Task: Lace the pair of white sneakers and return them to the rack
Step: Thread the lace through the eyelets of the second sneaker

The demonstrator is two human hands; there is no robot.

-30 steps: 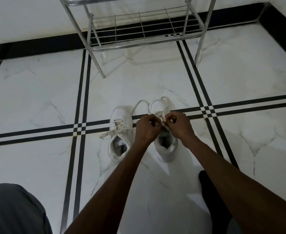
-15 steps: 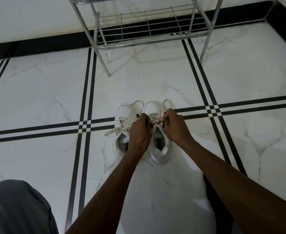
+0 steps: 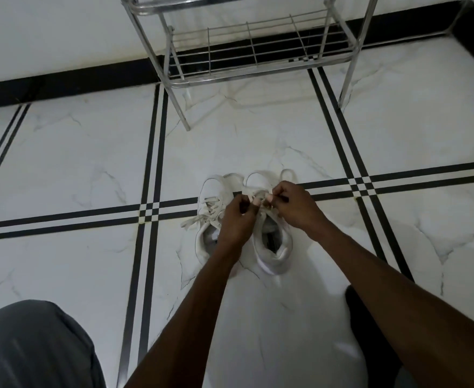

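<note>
Both hands — left hand (image 3: 237, 219), right hand (image 3: 291, 204) — pinch the lace (image 3: 259, 195) above the right-hand sneaker (image 3: 272, 245), whose toe points up-frame toward the rack (image 3: 258, 77).

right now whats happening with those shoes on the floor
A person is crouched over a pair of white sneakers on the tiled floor. Both the left hand and right hand pinch the lace of the right-side sneaker, working it near the top eyelets. The left-side sneaker sits beside it with loose lace ends trailing out. The metal rack stands behind them, and its visible lower shelf holds nothing.
</note>
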